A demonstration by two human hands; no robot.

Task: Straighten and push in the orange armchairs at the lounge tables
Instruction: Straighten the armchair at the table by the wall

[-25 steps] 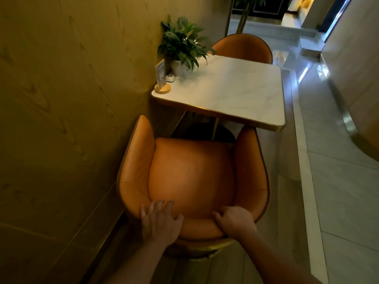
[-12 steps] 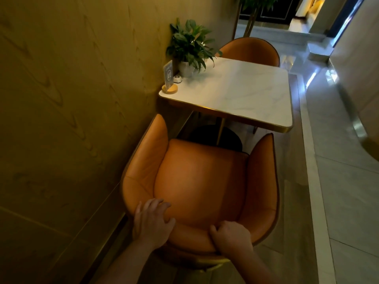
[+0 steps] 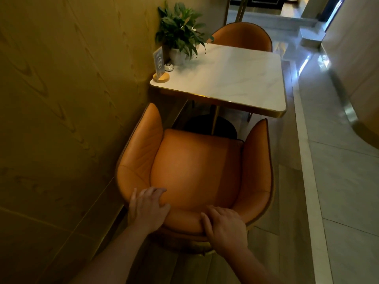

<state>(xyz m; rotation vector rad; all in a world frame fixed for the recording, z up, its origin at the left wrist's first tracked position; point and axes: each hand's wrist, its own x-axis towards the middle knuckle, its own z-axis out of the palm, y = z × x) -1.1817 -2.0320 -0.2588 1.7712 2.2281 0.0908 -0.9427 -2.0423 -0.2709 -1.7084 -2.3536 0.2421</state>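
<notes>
An orange armchair (image 3: 194, 169) stands right below me, facing the white marble table (image 3: 229, 78), its arm tips close to the table's near edge. My left hand (image 3: 146, 208) lies over the top of the backrest on the left, fingers curled onto it. On the right of the backrest rim my right hand (image 3: 224, 224) grips the padded edge. A second orange armchair (image 3: 242, 36) sits at the table's far side, tucked in, only its back showing.
A wood-panelled wall (image 3: 61, 119) runs close along the left of the chair. On the table's left edge stand a potted plant (image 3: 179, 35), a table sign (image 3: 159, 63) on a round wooden base and a small call button (image 3: 169, 67). A pale tiled aisle (image 3: 338, 181) runs on the right.
The near armchair has swung slightly, its open front turning more squarely toward the table. Both hands stayed on the backrest, and my view shifted a little to the left.
</notes>
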